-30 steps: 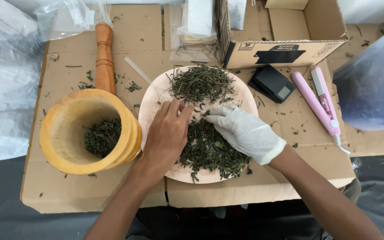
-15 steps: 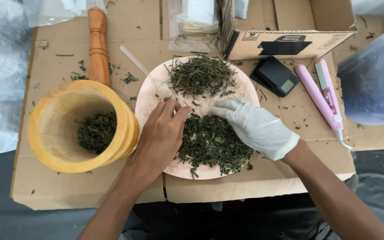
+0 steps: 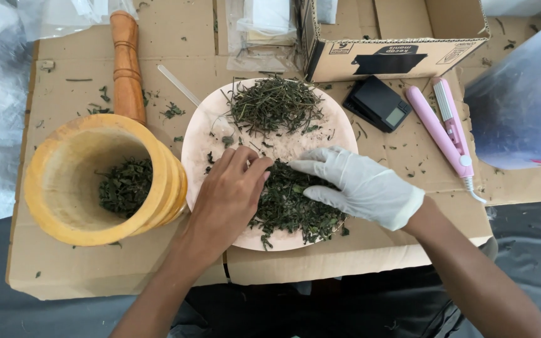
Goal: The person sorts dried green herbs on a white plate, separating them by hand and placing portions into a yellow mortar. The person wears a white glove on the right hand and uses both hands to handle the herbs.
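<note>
Left hand: the bare left hand (image 3: 230, 194) sits low in the middle of the frame, fingers curled down into the leaf pile (image 3: 292, 206). It looks like it is pinching bits of leaf, but I cannot tell for sure.
Right hand: the right hand (image 3: 361, 184) wears a white glove and lies flat and wide on the same pile, pressing it.
Leaves: the dark green leaf pile is on the near half of the round pink plate (image 3: 205, 134).
Stems: a heap of thin stems (image 3: 273, 103) lies on the far half of the plate, apart from the leaves.
Mortar: a yellow wooden mortar (image 3: 64, 213) at the left touches the plate and has some leaves inside.
How far: I think the sorting is about half done. Many leaves are off the stems, few are in the mortar.
Further back: a wooden pestle (image 3: 126, 62), a small black scale (image 3: 377, 103), a pink flat iron (image 3: 443, 128) and a cardboard box (image 3: 396, 53).
</note>
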